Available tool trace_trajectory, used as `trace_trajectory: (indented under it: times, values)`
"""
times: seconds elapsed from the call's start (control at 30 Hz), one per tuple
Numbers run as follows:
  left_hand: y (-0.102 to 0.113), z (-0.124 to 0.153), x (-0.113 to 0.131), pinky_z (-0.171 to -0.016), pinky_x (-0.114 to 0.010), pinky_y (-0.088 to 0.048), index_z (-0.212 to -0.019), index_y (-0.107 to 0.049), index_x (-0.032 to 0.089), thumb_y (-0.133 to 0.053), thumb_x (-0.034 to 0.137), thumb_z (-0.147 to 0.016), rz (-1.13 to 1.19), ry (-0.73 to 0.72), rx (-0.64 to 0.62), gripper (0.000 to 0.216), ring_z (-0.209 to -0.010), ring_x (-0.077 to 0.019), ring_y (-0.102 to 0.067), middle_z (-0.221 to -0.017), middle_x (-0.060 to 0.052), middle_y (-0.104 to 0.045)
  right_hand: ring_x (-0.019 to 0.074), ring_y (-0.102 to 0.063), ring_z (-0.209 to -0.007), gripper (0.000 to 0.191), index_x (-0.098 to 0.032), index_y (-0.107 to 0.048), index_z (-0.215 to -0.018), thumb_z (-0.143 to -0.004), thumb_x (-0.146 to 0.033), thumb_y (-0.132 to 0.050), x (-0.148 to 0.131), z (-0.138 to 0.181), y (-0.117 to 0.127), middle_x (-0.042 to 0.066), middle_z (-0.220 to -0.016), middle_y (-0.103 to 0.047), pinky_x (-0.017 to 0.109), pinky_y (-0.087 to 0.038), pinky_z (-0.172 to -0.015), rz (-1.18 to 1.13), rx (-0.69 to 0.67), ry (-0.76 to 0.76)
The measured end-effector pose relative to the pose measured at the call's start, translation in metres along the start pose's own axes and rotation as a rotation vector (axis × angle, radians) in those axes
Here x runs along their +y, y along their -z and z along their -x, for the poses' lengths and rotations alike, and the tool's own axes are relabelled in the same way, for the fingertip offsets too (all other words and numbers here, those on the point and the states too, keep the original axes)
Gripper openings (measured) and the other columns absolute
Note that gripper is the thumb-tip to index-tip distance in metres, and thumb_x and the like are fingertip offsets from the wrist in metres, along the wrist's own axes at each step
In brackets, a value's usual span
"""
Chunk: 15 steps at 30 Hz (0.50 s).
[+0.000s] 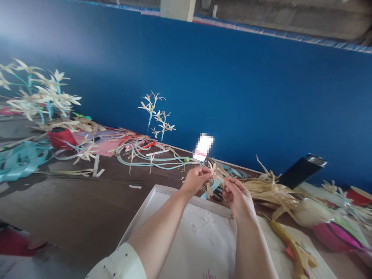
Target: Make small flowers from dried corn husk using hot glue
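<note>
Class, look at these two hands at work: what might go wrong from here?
The thin pale piece between the left hand and right hand might tear if pulled. The looped blue cord near the left hand could snag. The dark bottle beside the dried husks may get knocked over.

Piece: a pale cream, thin-petalled flower of dried husk-like material (213,169), its finer details too small to tell.
Pose: petals pointed upward.
Place: it was pinched in the left hand's (198,179) fingertips, near the right hand's (238,197) fingertips, above the table.
</note>
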<state>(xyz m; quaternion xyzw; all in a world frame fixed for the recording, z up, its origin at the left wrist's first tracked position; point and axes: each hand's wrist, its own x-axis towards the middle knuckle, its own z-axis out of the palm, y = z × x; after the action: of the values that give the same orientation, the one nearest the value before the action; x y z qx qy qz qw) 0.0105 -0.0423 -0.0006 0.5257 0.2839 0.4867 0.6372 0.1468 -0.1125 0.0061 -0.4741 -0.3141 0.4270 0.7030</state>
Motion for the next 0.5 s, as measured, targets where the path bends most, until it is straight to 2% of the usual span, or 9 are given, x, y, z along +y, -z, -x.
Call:
trace_trajectory:
  times: [0.1, 0.33, 0.5]
  values:
    - [0.0001, -0.0008, -0.0029, -0.059, -0.021, -0.044, -0.081, -0.061, 0.011, -0.068, 0.035, -0.067, 0.03, 0.002, -0.049, 0.028, -0.06, -0.0099, -0.056, -0.071, -0.006, -0.065, 0.0055, -0.046, -0.045, 0.026, -0.016, -0.065, -0.075, -0.057, -0.027, -0.08, -0.0004, -0.0001, -0.0005, -0.005, -0.051, -0.048, 0.015, -0.039, -0.043, -0.023, -0.008, -0.003]
    - [-0.0011, 0.0004, 0.0014, -0.055, -0.019, -0.041, -0.078, -0.061, 0.01, -0.069, 0.03, -0.066, 0.064, 0.025, -0.041, 0.025, -0.054, -0.0068, -0.053, -0.065, -0.003, -0.064, 0.0055, -0.043, -0.046, 0.026, -0.016, -0.066, -0.074, -0.055, -0.026, -0.08, 0.0, -0.0015, -0.0016, -0.005, -0.052, -0.049, 0.017, -0.039, -0.041, -0.052, -0.017, -0.008]
    - [-0.0027, 0.0002, 0.0008, -0.06, -0.021, -0.044, -0.076, -0.061, 0.012, -0.068, 0.028, -0.067, 0.059, 0.019, 0.003, 0.02, -0.06, -0.0104, -0.058, -0.066, -0.002, -0.065, 0.0057, -0.047, -0.052, 0.04, -0.018, -0.065, -0.094, -0.059, -0.029, -0.079, -0.0015, 0.0007, -0.0052, 0.0, -0.072, -0.061, 0.015, -0.042, -0.044, -0.099, -0.042, -0.02]
